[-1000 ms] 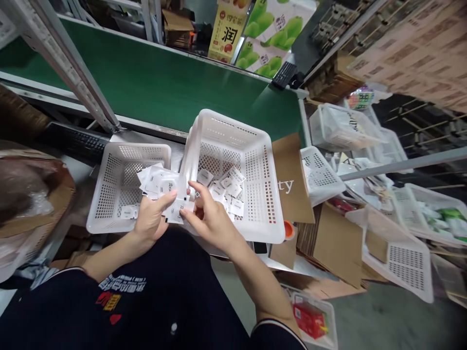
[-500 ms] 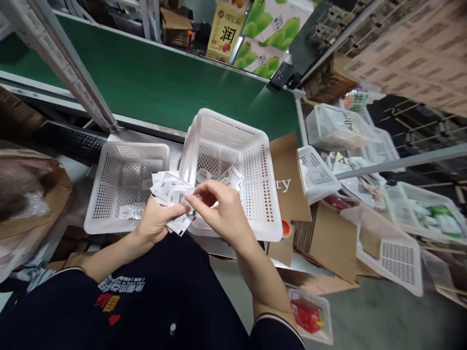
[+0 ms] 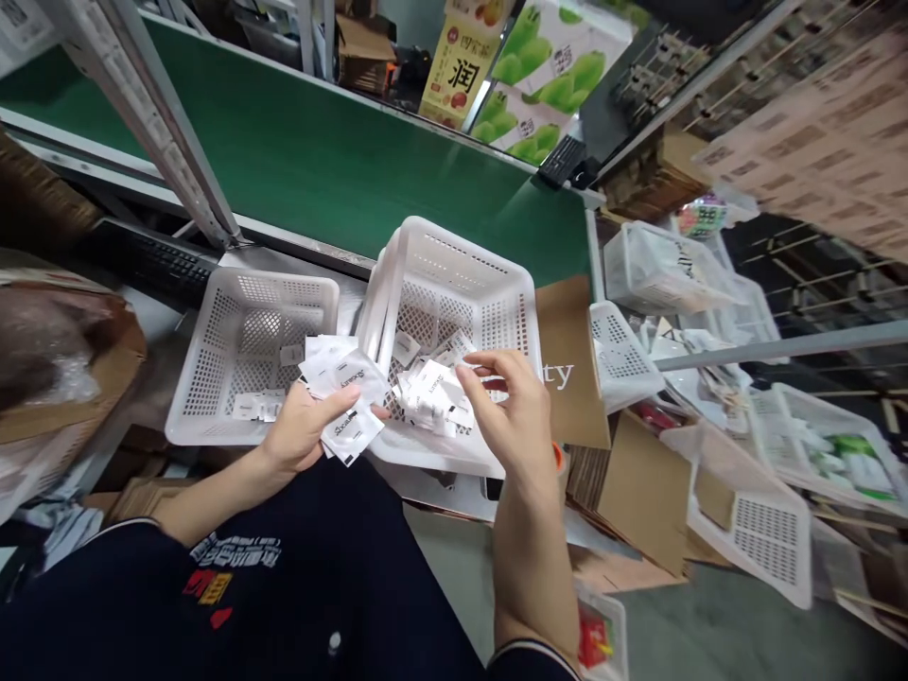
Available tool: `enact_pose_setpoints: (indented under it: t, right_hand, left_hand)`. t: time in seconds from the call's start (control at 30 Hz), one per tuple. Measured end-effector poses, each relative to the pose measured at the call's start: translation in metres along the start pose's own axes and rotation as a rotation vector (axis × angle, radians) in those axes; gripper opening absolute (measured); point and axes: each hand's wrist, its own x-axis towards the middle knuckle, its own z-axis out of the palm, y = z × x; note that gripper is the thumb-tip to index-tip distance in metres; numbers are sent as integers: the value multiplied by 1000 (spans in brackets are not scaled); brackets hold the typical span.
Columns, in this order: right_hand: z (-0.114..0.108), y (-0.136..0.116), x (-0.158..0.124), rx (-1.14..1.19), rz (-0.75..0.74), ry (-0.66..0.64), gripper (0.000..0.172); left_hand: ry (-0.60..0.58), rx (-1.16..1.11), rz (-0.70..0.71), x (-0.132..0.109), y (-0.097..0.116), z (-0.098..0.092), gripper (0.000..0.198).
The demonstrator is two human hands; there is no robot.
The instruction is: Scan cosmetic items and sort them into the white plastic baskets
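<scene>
A fanned bunch of white sachets with black print is gripped between the thumb and fingers of my left hand, in front of the gap between two white baskets. My right hand is over the right part of the larger white basket, its fingers curled and thumb near the index fingertip. Whether a sachet is between those fingertips cannot be made out. Loose white sachets lie in a heap inside that basket, left of my right hand. The smaller white basket on the left holds several sachets.
A green conveyor belt runs behind the baskets, with a metal post at its near left. Cardboard sheets stand to the right. Farther right are more white baskets. A black keyboard lies at left.
My right hand has moved away from the sachets in my left hand, to the right over the larger basket. More of the sachet heap shows. The view has shifted slightly.
</scene>
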Motion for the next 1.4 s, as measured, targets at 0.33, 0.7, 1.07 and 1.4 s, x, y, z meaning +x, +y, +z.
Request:
enact_pose_setpoints:
  t: [0.33,0.7,1.07,1.4]
  right_hand:
    - [21,-16,0,250,-41,-315,23]
    - [30,-18,4,193,4,-308,31]
    - [-8,16,5,229,159,-215,26]
    - [-9,-5,0,294,137,-331,28]
  left_hand:
    - [-80,60,-18,2,-1,-3,35]
    - [-113,152,-86,4,4,4,46]
    - [-52,140,-91,3,10,-5,45]
    - [-65,203,-13,1,6,4,48]
